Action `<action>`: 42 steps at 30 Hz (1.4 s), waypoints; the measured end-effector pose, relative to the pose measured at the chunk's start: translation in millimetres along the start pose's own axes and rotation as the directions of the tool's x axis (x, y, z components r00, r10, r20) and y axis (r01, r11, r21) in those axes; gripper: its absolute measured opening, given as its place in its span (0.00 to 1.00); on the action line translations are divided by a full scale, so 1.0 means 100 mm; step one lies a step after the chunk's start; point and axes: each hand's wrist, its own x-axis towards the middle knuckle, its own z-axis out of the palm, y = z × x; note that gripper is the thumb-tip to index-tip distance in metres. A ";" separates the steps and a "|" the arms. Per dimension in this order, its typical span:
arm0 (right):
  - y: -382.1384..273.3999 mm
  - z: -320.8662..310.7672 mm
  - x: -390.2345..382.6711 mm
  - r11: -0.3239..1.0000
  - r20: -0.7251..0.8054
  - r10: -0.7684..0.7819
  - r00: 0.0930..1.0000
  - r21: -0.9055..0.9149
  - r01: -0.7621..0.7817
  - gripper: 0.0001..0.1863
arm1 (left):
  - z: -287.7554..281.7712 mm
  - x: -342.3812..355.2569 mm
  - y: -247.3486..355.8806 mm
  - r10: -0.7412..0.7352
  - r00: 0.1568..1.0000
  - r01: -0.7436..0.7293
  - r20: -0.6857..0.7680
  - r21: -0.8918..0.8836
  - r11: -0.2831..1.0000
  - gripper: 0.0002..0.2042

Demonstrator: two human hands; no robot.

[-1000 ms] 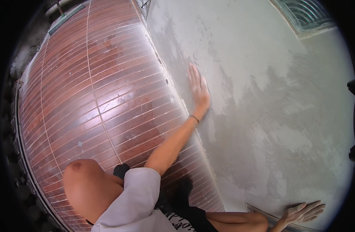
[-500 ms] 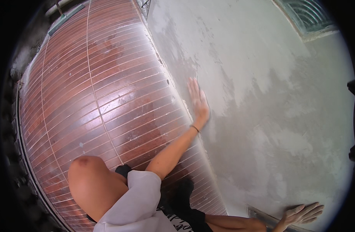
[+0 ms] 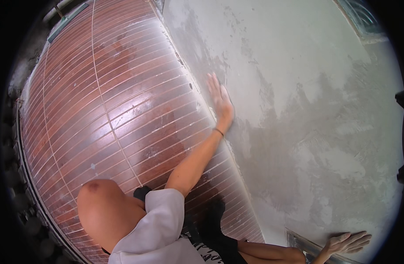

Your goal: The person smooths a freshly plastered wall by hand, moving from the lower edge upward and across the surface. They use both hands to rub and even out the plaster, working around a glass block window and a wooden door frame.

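Note:
My left hand (image 3: 218, 97), with white dust on it and a thin band at the wrist, lies against the grey plastered wall (image 3: 294, 119) just beside its bottom edge, its fingers stretched out and holding nothing. My right hand (image 3: 349, 242) is at the lower right, palm toward the same wall, fingers spread and empty, beside a framed opening (image 3: 297, 243) at the bottom. The plaster around both hands shows patchy lighter and darker smears.
The reddish tiled floor (image 3: 70, 114) runs along the wall's foot, with my bent knee (image 3: 103, 207) and dark-shod feet (image 3: 213, 211) over it. A green broom head (image 3: 67, 23) sits at the far upper left. A textured glass pane (image 3: 360, 15) is at the upper right.
My left hand slid down along the wall, then back up to about its first height. My right hand stays at the lower right. The view has shifted slightly.

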 end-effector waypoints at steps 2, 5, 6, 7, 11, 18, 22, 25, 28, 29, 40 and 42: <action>-0.01 -0.01 0.01 1.000 -0.004 0.003 1.000 0.021 -0.003 0.32 | 0.04 -0.58 0.25 0.207 0.977 -0.209 0.049 0.032 0.977 0.26; -0.02 -0.02 0.04 1.000 0.010 0.004 1.000 0.012 -0.004 0.33 | 0.07 -0.52 0.33 0.183 0.982 -0.183 0.049 -0.018 0.983 0.26; -0.03 -0.03 0.05 1.000 0.014 -0.012 1.000 0.011 0.012 0.32 | 0.07 -0.27 0.27 0.063 0.997 -0.063 0.049 -0.013 0.998 0.27; -0.04 -0.03 0.05 0.999 0.019 -0.035 0.999 0.011 0.035 0.32 | 0.04 0.10 0.17 -0.053 0.996 0.054 0.069 -0.012 0.998 0.27; -0.05 -0.04 0.07 0.999 0.014 -0.040 0.999 0.025 0.039 0.31 | -0.04 0.41 -0.04 -0.068 0.997 0.068 0.032 -0.020 0.997 0.27; -0.03 -0.04 0.07 0.996 0.006 -0.081 0.997 0.028 0.081 0.31 | 0.06 -0.97 -0.12 -0.189 0.980 0.185 0.056 0.071 0.980 0.27; -0.03 -0.06 0.05 0.993 0.025 -0.110 0.994 0.040 0.109 0.31 | -0.05 0.13 -0.54 -0.185 0.983 0.185 0.008 0.012 0.983 0.27; -0.04 -0.07 0.03 0.994 0.047 -0.109 0.993 0.022 0.108 0.31 | -0.10 0.51 -0.63 -0.207 0.978 0.207 -0.004 -0.013 0.978 0.27; -0.03 -0.06 0.03 0.994 0.033 -0.108 0.994 0.018 0.107 0.31 | -0.09 -0.05 -0.46 -0.131 0.991 0.127 -0.029 -0.104 0.986 0.26; -0.03 -0.05 0.03 0.994 0.029 -0.112 0.993 0.020 0.111 0.31 | -0.06 -0.39 -0.38 -0.228 0.974 0.228 0.004 -0.053 0.972 0.26; -0.19 -0.14 0.11 0.996 0.084 -0.054 0.995 0.079 0.047 0.33 | -0.02 0.31 -0.61 -0.139 0.985 0.138 -0.104 -0.018 0.990 0.27; -0.21 -0.15 0.11 0.996 0.093 -0.044 0.995 0.080 0.037 0.33 | -0.04 -0.14 -0.50 -0.090 0.995 0.090 -0.039 0.010 0.996 0.26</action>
